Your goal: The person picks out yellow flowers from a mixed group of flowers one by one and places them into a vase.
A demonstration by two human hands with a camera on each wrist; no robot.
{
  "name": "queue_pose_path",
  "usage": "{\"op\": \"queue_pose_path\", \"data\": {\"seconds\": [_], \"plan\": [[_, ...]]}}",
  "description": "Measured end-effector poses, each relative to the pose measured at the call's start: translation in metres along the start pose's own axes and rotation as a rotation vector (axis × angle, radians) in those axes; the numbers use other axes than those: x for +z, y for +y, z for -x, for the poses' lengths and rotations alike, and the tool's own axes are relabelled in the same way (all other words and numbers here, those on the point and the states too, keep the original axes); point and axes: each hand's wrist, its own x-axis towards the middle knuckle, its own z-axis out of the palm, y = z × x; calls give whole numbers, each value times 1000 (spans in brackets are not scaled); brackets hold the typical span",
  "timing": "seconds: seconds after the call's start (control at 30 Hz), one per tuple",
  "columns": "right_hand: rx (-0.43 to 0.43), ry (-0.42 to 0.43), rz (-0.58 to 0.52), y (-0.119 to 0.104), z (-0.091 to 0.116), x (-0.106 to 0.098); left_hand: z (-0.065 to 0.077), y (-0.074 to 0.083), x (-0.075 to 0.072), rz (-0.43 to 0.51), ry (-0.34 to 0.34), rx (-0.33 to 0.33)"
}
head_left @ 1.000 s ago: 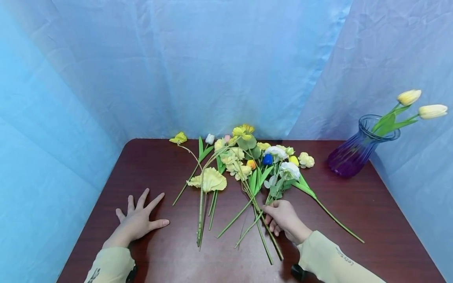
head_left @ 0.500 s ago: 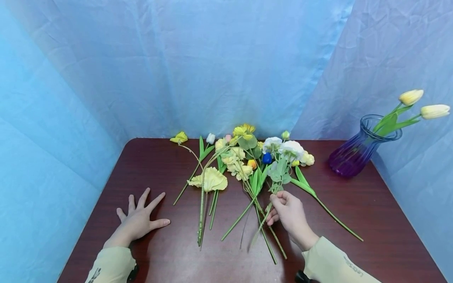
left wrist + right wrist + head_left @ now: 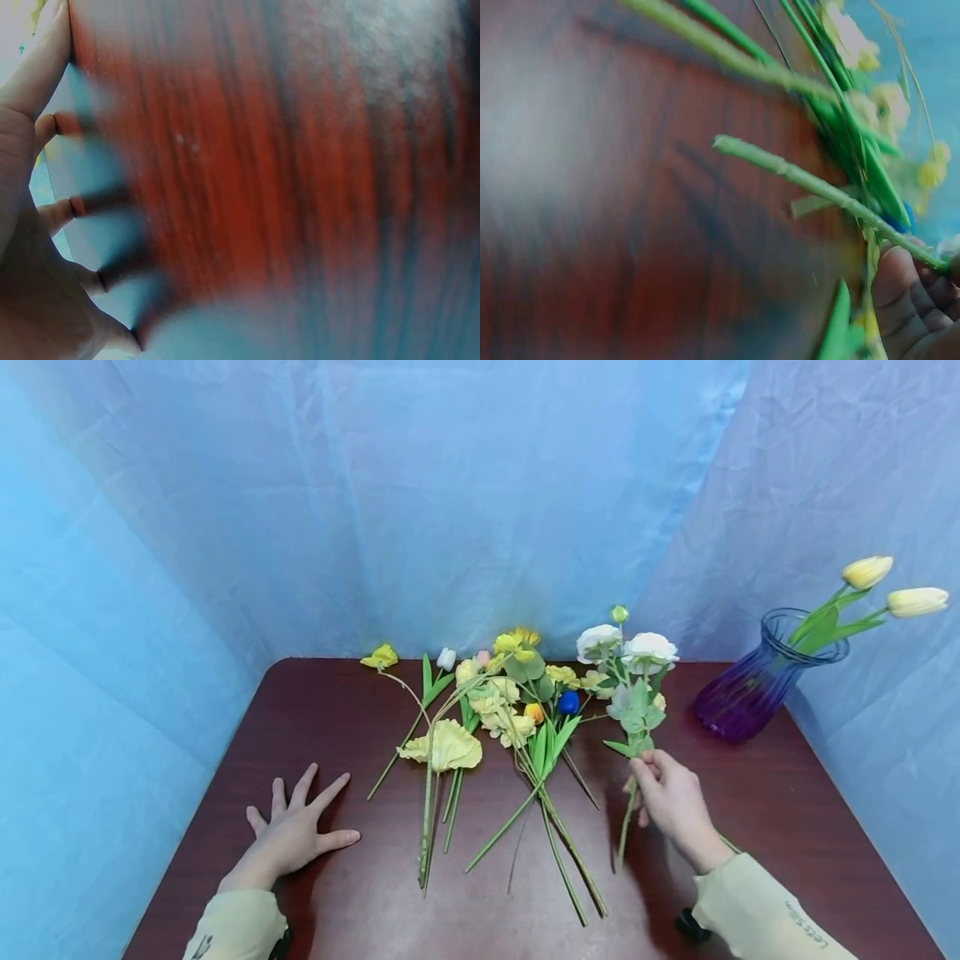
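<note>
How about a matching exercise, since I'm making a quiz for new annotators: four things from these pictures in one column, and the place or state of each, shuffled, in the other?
Things
1. White-flowered spray
2. Blue tulip
3. Two pale yellow tulips
4. Left hand

Places and states
A. Standing in the ribbed glass vase
B. Fingers spread on the wooden tabletop
C. Lying among the loose flowers
D. Held in the grip of the right hand

Pairs: 1-D, 2-C, 3-A, 4-B
</note>
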Motion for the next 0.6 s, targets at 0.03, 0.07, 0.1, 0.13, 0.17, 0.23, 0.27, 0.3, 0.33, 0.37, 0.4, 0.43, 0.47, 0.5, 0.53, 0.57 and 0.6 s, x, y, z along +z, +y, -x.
{"op": "queue_pose_path", "data": {"seconds": [0.03,0.07,0.1,0.13,0.17,0.23,0.27,0.3,0.33,0.37,0.4,0.43,0.47,0.5,0.53,0.57,0.6], "plan": [[-11,11,25,3,-1,-6,0,0,1,-4,2,0],[-17,17,50,5,-3,-13,-1,0,1,-6,4,1],[-20,21,80,7,-4,-20,-1,0,2,-9,5,1],[-21,23,105,9,-6,-27,-2,-1,2,-12,5,1],[-23,26,129,11,-7,-34,-2,-1,2,-14,7,1],[-20,31,167,15,-9,-47,-3,-1,3,-15,8,2],[-24,32,193,17,-11,-53,-3,-1,3,-13,9,4],[-28,32,214,19,-12,-59,-3,-1,3,-13,10,4],[-35,32,232,21,-14,-65,-3,-1,3,-12,10,4],[-40,32,245,24,-15,-70,-2,-1,3,-12,9,4],[-44,27,259,27,-16,-74,-2,-1,3,-12,6,3],[-49,22,273,29,-17,-79,-1,-1,3,-12,3,2],[-52,17,291,32,-18,-83,-1,-1,2,-12,-1,2],[-56,14,310,34,-19,-86,-1,-1,2,-11,-4,2],[-61,13,332,36,-21,-90,0,-1,1,-11,-6,3],[-59,10,354,39,-21,-93,0,-1,1,-10,-7,4],[-56,4,376,41,-22,-96,0,0,1,-8,-6,6]]}}
